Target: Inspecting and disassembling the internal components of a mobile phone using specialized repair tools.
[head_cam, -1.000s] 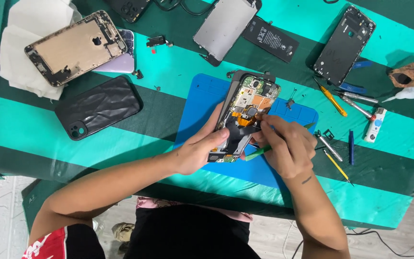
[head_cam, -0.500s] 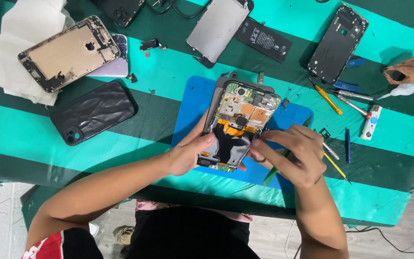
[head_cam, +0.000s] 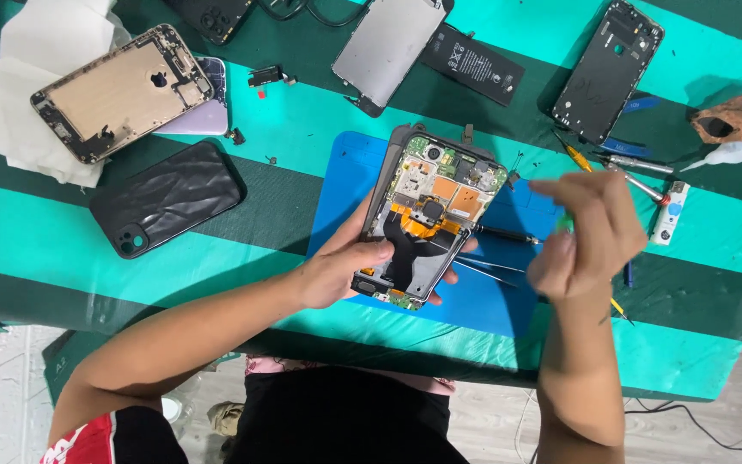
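The left hand [head_cam: 337, 271] grips the opened phone [head_cam: 429, 219] over the blue mat [head_cam: 508, 283]. The right hand [head_cam: 590, 232], blurred, is raised and loosely curled; its grasp I cannot tell. The desk [head_cam: 45, 249] has green stripes.

A phone repair workbench: a green-and-teal striped table cover [head_cam: 216, 258] carries a blue rubber work mat [head_cam: 508, 292], stripped phone housings [head_cam: 122, 90], a loose black battery [head_cam: 472, 64] and small screwdrivers [head_cam: 637, 185].

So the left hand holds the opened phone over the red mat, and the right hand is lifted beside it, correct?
Not quite: the mat is blue, not red, as the head view shows. The left hand does hold the opened phone over it, and the right hand is lifted beside it.
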